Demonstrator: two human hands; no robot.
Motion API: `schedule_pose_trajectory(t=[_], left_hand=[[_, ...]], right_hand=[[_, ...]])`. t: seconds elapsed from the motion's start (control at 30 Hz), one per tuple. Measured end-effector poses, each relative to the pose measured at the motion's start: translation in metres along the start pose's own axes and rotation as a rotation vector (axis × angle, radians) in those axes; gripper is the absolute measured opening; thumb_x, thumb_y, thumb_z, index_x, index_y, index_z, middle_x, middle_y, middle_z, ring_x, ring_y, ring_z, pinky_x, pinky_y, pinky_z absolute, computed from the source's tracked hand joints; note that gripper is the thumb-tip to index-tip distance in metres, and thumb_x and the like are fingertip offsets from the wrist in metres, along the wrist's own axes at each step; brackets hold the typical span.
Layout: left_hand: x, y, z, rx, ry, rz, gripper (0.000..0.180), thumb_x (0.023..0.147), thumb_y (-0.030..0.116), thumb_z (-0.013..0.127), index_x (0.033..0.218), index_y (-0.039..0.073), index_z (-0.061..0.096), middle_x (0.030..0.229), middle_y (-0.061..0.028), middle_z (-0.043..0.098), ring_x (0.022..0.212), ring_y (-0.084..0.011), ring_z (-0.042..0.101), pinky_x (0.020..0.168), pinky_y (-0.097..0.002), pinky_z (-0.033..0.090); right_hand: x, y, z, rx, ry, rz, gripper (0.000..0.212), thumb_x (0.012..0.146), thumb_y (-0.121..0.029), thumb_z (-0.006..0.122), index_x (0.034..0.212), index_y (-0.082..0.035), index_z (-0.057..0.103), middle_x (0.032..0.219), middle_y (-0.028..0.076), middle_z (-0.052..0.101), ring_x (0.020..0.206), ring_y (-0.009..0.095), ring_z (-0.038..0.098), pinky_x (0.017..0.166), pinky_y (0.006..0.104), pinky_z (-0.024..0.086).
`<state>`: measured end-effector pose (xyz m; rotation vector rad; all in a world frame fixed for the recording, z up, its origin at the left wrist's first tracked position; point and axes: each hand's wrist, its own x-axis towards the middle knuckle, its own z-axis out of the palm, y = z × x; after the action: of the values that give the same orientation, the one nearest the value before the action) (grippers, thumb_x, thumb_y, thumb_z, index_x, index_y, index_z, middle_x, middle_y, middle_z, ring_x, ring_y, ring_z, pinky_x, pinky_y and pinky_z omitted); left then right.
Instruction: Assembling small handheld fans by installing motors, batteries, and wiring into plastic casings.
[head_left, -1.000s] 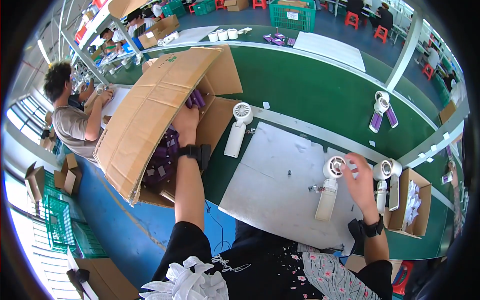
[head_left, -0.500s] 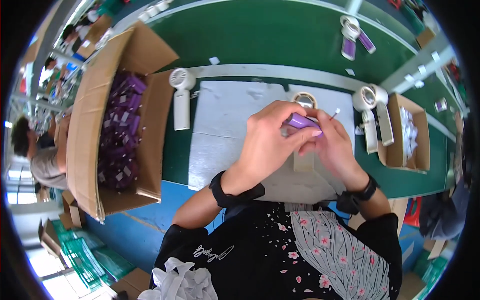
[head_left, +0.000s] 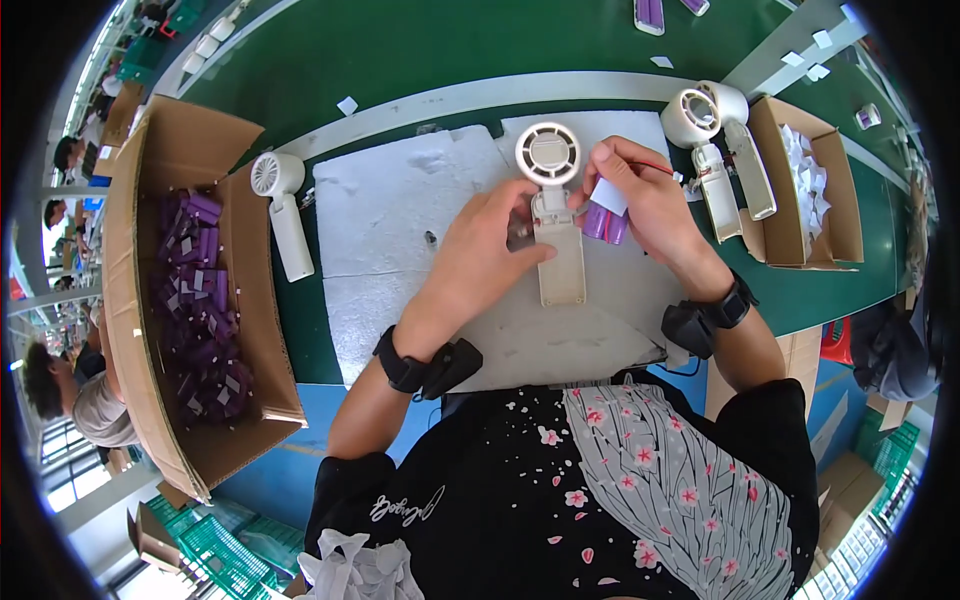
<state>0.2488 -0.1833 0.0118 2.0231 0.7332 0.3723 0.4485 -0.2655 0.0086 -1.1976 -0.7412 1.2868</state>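
Note:
An opened white handheld fan [head_left: 562, 270] lies on the grey foam mat, its round grille head pointing away from me. My left hand [head_left: 475, 248] grips it from the left, thumb on the handle's edge and fingers by the neck, some of them hidden. Just right of the neck, my right hand [head_left: 645, 205] pinches a purple battery pack [head_left: 605, 222] with a white patch on it. A thin red wire with a small white plug runs from that hand to the right.
On the left stands a large cardboard box [head_left: 270, 350] of purple battery packs, with a white fan [head_left: 292, 240] beside it. More white fans [head_left: 716, 195] lie at right, against a small carton [head_left: 845, 225] of white pieces. A pale rail [head_left: 420, 105] crosses behind the mat [head_left: 375, 230].
The battery pack was between both hands; now only my right hand holds it. My left hand has moved down-left onto the fan, which is now uncovered. The whole view has shifted.

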Motion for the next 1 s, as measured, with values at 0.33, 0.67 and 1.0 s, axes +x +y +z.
schedule_pose_trajectory(t=[0.33,0.67,1.0], left_hand=[[0.011,-0.018,-0.021,-0.162,-0.183,0.096,0.031,0.075,0.001,0.077,0.101,0.003,0.060,0.088,-0.0048,0.065,0.078,-0.0113,0.058,0.071,-0.0253,0.048],[0.009,-0.006,-0.027,-0.246,-0.166,-0.064,0.023,0.076,-0.003,0.072,0.097,0.004,0.065,0.089,-0.0072,0.065,0.078,-0.0174,0.061,0.070,-0.0281,0.049],[0.007,-0.028,-0.022,-0.022,0.006,0.319,0.028,0.072,-0.007,0.065,0.095,0.008,0.067,0.096,-0.0102,0.062,0.075,-0.0229,0.062,0.067,-0.0292,0.050]], right_hand=[[-0.012,0.000,0.026,-0.903,-0.089,-0.469,0.019,0.076,0.001,0.072,0.094,-0.002,0.069,0.085,0.008,0.058,0.066,0.016,0.058,0.057,0.0284,0.046],[-0.013,0.006,0.032,-0.958,-0.057,-0.456,0.017,0.070,0.001,0.076,0.085,-0.002,0.071,0.082,0.008,0.054,0.060,0.018,0.055,0.054,0.0284,0.045],[-0.015,0.007,0.039,-1.138,-0.034,-0.508,0.015,0.066,-0.001,0.077,0.078,-0.007,0.071,0.081,0.006,0.052,0.059,0.018,0.058,0.052,0.0288,0.047]])
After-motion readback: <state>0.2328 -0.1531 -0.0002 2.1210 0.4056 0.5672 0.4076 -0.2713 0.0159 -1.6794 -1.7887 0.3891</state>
